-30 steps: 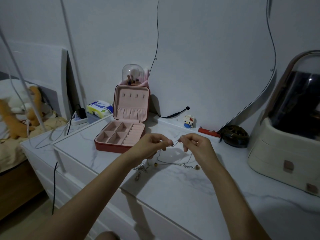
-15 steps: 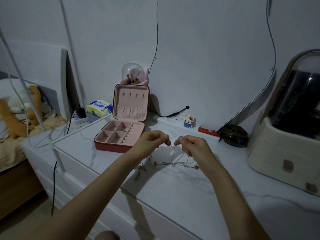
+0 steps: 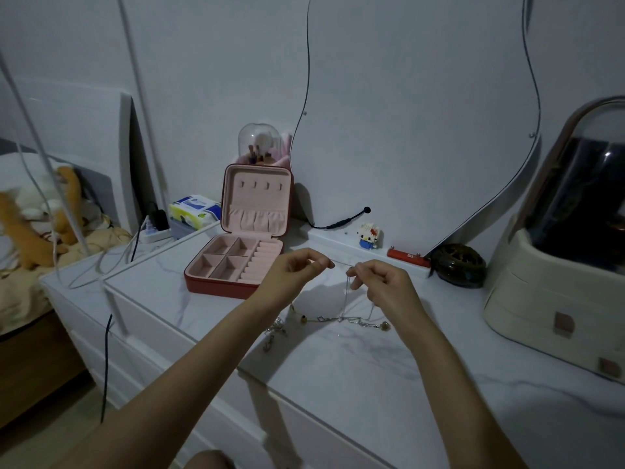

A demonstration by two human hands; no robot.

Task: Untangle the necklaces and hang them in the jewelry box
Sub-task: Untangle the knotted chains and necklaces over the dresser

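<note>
Left hand [image 3: 297, 275] and right hand [image 3: 378, 282] raised level, each pinching a fine chain end, now spread slightly wider than half a second ago. Necklaces [image 3: 345, 318] hanging below and between the hands, lower loops and charms resting on the dresser top [image 3: 338, 384]; one strand apparently drawn clear, knot not yet freed. Jewelry box [image 3: 243, 255] open just beyond the left hand, lid hooks bare.

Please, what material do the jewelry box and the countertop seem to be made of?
The jewelry box looks lined with soft, matte pink fabric, perhaps velvet, since nothing glints inside; its red outer shell is smooth, possibly faux leather. The countertop seems to be white marble or an imitation, judging by its grey veins and slight sheen.
</note>
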